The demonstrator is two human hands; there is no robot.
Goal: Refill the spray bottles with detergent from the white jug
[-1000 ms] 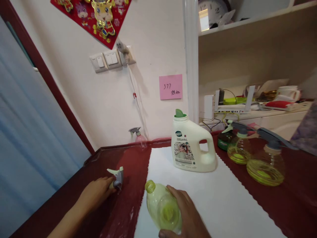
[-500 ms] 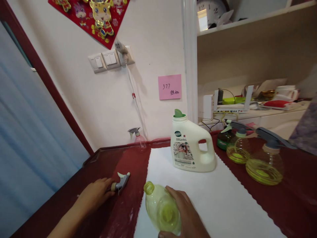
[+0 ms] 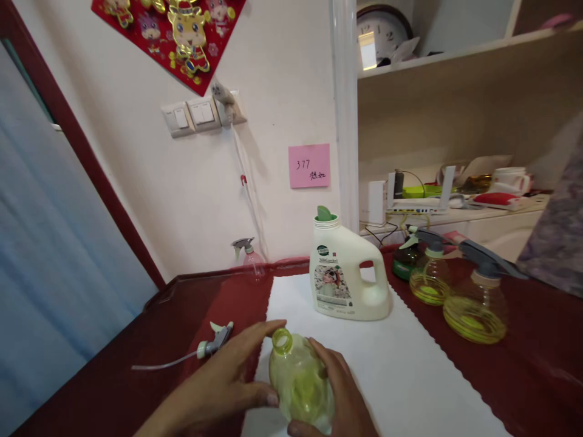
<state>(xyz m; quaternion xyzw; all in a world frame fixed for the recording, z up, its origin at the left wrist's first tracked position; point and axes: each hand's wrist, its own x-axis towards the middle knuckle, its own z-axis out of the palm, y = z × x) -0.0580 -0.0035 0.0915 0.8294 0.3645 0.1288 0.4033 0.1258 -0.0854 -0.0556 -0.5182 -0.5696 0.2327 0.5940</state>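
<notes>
Closest in, we have both hands on the yellow-green bottle. It lies tilted at the near edge of the white mat, with its open, capless neck pointing to 11 o'clock. Our left hand cups it from 9 o'clock, thumb pressed against the side and forefinger stretched up to the neck. Our right hand wraps it from 3 o'clock, fingers curled over the belly. So both hands are closed on that 1 bottle.

Just off the left hand, at 10 o'clock from the bottle, the sprayer head lies loose on the red table. Nothing touches it, and its thin tube trails away toward 9 o'clock.

Moving out to 1 o'clock, the cream detergent jug stands upright on the far part of the mat, handle to the right and green spout on top. At 2 o'clock, off the mat, 2 yellow spray bottles stand side by side, with a dark green bottle just behind the nearer-left one. At 11 o'clock, a pink spray bottle stands against the wall.

On the wall itself we see a pink note reading 377, the light switches above and to its left, and a clock up on the shelf at 1 o'clock.
</notes>
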